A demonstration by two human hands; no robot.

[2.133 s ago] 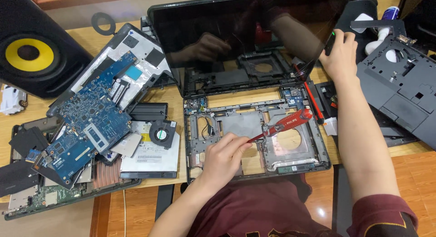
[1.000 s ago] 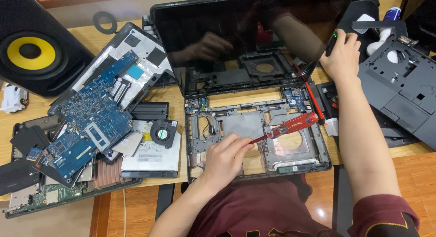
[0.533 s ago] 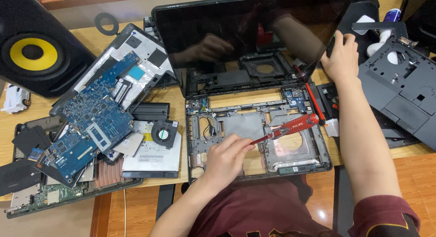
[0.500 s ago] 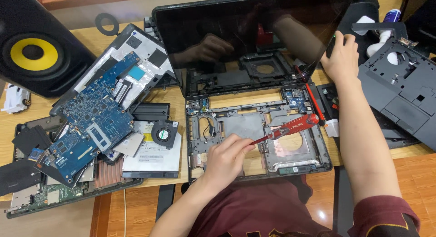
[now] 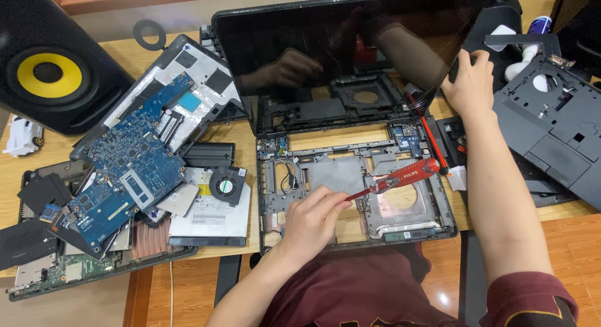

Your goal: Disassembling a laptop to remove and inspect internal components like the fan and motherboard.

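A stripped laptop base [image 5: 341, 176] lies open on the wooden table in front of me, its dark screen [image 5: 338, 51] tilted up behind it. My left hand [image 5: 311, 220] rests on the base's front left part and pinches the metal shaft of a red-handled screwdriver [image 5: 400, 176], which lies slanted across the base. My right hand [image 5: 469, 83] grips the right edge of the screen lid.
A blue motherboard [image 5: 131, 164] lies on a heap of laptop parts at the left, with a small fan [image 5: 225, 184] and an optical drive [image 5: 210, 217] beside it. A black speaker with a yellow cone [image 5: 50, 76] stands at back left. A dark plastic laptop shell [image 5: 551, 126] lies at the right.
My right hand has shifted slightly on the screen's right edge. My left hand and the screwdriver have hardly moved.
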